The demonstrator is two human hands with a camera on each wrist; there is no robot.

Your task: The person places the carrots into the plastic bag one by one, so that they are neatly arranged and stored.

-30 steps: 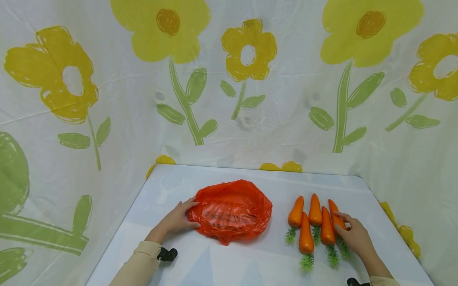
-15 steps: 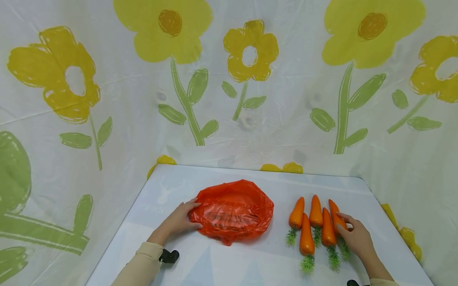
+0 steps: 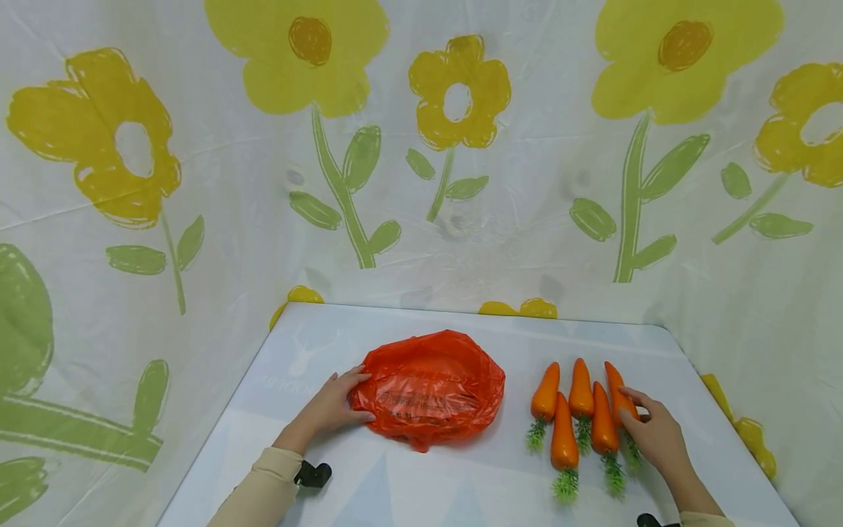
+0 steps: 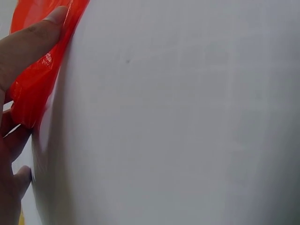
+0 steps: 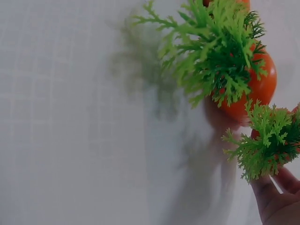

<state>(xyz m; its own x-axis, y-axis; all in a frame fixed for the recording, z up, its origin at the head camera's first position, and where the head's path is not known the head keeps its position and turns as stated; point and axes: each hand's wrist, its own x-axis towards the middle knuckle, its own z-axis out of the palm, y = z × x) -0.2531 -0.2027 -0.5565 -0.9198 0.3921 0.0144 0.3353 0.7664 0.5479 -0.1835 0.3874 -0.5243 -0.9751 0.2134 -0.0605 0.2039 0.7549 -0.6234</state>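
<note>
From the left edge and across the upper frame I record a white sheet (image 3: 227,165) printed with yellow flowers, unchanged. At lower left my beige sleeve (image 3: 260,487) ends at the wrist, where a black fitting (image 3: 315,474) is worn. My left hand (image 3: 329,404), left of centre, touches the left edge of the red plastic bag (image 3: 424,388); thumb and fingers are spread apart, and the left-wrist view shows the thumb lying over the film. The bag lies crumpled at lower centre on the pale table (image 3: 503,472), dark print on its near face. Compared with one second ago, bag and left hand sit slightly further right – a small shift only.

Right of centre lie five orange carrots with green tops. The leftmost carrot (image 3: 545,391), the low carrot (image 3: 563,439) nearest the lower edge, the middle carrot (image 3: 580,388) and the fourth carrot (image 3: 602,421) are unmoved. The rightmost carrot (image 3: 616,384) is pinched between thumb and fingers of my right hand (image 3: 661,438), at lower right; its tip now stands slightly higher in the frame – the grip looks the same. In the right-wrist view, leafy tops fill the upper right.
</note>
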